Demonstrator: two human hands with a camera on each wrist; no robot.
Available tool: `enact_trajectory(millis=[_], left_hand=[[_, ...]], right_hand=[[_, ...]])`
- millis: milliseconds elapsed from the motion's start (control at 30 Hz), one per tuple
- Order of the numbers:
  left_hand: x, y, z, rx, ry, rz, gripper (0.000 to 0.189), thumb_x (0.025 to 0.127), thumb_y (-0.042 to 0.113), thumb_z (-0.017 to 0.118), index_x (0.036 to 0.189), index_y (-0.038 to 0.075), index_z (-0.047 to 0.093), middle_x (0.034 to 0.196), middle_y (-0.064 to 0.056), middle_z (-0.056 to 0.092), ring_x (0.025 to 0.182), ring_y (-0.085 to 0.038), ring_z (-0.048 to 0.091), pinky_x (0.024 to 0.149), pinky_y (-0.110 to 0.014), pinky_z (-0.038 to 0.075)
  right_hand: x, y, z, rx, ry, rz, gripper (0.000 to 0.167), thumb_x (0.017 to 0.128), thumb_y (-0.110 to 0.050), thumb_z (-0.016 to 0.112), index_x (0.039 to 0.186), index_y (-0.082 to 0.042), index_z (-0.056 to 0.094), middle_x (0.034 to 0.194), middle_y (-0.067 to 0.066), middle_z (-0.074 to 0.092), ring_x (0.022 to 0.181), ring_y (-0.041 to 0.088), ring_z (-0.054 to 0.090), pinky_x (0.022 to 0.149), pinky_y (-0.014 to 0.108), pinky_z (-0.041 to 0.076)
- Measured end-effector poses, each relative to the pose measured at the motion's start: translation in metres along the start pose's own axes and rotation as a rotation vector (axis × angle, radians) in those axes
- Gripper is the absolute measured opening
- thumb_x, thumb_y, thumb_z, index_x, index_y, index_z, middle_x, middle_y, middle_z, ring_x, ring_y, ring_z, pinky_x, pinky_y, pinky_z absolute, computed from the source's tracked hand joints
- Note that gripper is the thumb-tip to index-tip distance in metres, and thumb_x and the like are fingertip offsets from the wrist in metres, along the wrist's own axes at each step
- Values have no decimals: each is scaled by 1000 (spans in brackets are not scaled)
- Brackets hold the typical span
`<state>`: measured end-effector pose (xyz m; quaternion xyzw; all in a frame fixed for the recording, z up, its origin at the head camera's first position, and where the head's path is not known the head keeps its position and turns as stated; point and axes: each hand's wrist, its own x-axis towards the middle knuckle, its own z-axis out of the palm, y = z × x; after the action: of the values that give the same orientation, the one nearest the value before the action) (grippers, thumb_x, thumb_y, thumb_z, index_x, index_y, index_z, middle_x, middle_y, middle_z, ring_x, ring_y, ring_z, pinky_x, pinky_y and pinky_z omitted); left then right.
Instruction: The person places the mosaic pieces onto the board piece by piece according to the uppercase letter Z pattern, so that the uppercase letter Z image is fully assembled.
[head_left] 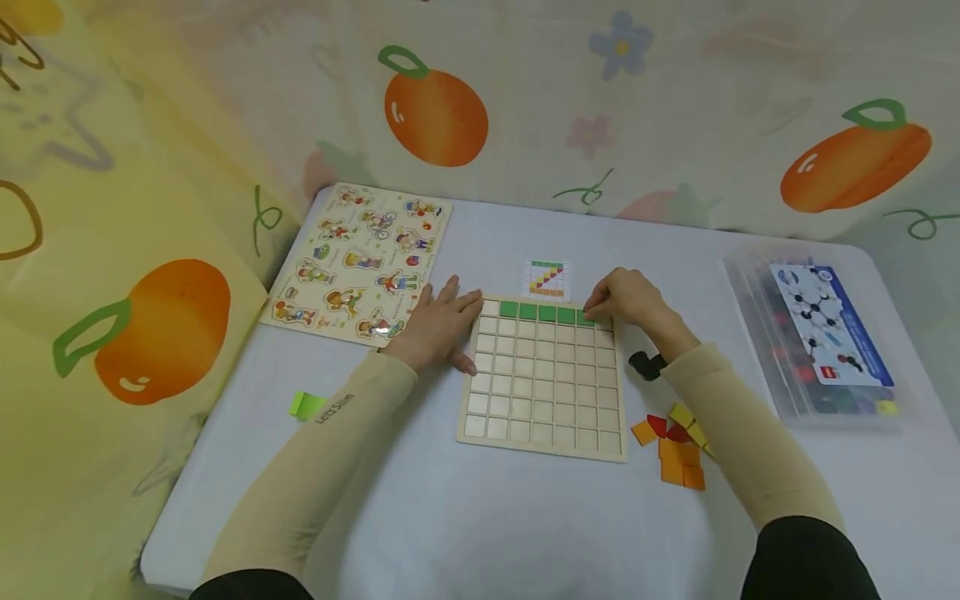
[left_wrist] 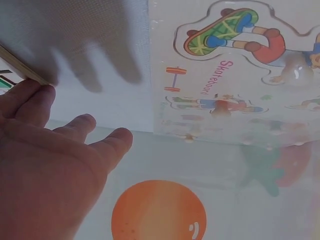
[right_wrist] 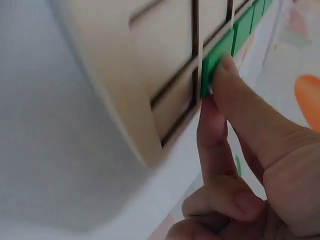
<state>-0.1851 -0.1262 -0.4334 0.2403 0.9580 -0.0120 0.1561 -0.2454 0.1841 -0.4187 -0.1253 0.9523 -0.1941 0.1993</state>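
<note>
A wooden grid board (head_left: 543,379) lies on the white table, with a row of green square tiles (head_left: 547,313) along its far edge. My right hand (head_left: 633,302) pinches the rightmost green tile (right_wrist: 212,67) between thumb and finger. In the right wrist view that tile sits at its cell, one bare cell from the board's corner. My left hand (head_left: 438,329) rests at the board's left edge, fingers spread, the fingertips touching the rim in the left wrist view. Just beyond the board lies a small pattern card (head_left: 547,279) with green, red, yellow and orange squares.
Orange tiles (head_left: 678,458), red pieces (head_left: 657,426) and yellow tiles (head_left: 681,415) lie right of the board, below a dark object (head_left: 647,365). Light green tiles (head_left: 306,406) are at left. A picture puzzle board (head_left: 360,258) and a clear plastic case (head_left: 817,333) flank the workspace.
</note>
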Motion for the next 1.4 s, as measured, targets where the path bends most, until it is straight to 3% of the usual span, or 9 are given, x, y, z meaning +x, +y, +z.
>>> enact_trajectory(millis=[200, 400, 467, 567, 667, 867, 967, 1200, 1400], left_hand=[[1, 5, 2, 29, -16, 9, 121, 72, 67, 77, 165, 10, 25, 174, -3, 24, 163, -41, 11, 130, -67, 18], [4, 7, 2, 5, -19, 3, 121, 71, 65, 78, 166, 12, 23, 175, -2, 21, 164, -39, 7, 131, -66, 14], [4, 6, 2, -13, -23, -5, 121, 71, 63, 78, 166, 12, 22, 175, -1, 21, 164, -39, 6, 131, -66, 13], [4, 5, 2, -38, -23, -15, 121, 71, 62, 78, 166, 13, 22, 175, -1, 20, 164, -39, 5, 131, -67, 11], [3, 3, 1, -38, -18, -14, 120, 71, 61, 78, 166, 12, 22, 175, -1, 20, 164, -40, 5, 131, -67, 11], [4, -2, 0, -82, -20, -18, 119, 72, 58, 79, 166, 12, 22, 175, -2, 20, 164, -40, 4, 130, -68, 9], [4, -2, 1, -94, -21, -10, 119, 72, 58, 79, 166, 11, 22, 175, -3, 20, 163, -42, 4, 130, -69, 9], [2, -3, 1, -91, -13, 1, 119, 72, 57, 80, 165, 10, 22, 175, -4, 20, 163, -43, 4, 129, -69, 10], [2, -3, 2, -109, -12, 9, 119, 73, 56, 80, 165, 10, 22, 175, -5, 20, 163, -42, 4, 129, -70, 9]], right_hand=[[-11, 3, 9, -44, 32, 32, 28, 96, -28, 73, 113, -7, 81, 125, 18, 75, 125, 41, 64, 105, 57, 53], [-28, 15, 5, -27, 101, -34, 26, 98, -24, 72, 113, -5, 80, 121, 21, 76, 123, 43, 65, 109, 57, 51], [-37, 20, 1, -28, 110, -50, 25, 97, -23, 72, 112, -5, 81, 119, 22, 76, 120, 43, 66, 105, 56, 52], [-54, 28, -6, -51, 93, -51, 23, 96, -22, 73, 109, -6, 82, 118, 23, 76, 104, 39, 68, 86, 45, 56], [-73, 39, -11, -88, 37, -30, 20, 95, -22, 75, 106, -6, 83, 115, 24, 77, 93, 31, 66, 72, 35, 50], [-102, 67, -14, -102, -55, 66, 18, 91, -20, 79, 101, -6, 83, 108, 21, 79, 89, 28, 65, 74, 35, 57], [-114, 80, -15, -73, -76, 112, 18, 90, -18, 80, 100, -4, 83, 102, 19, 79, 81, 22, 62, 66, 28, 52], [-134, 94, -17, -131, -77, 256, 26, 85, -26, 85, 97, -3, 80, 97, 16, 77, 85, 31, 61, 74, 48, 52], [-139, 96, -15, -166, -52, 322, 28, 83, -30, 86, 96, -5, 81, 98, 18, 77, 88, 35, 61, 73, 52, 47]])
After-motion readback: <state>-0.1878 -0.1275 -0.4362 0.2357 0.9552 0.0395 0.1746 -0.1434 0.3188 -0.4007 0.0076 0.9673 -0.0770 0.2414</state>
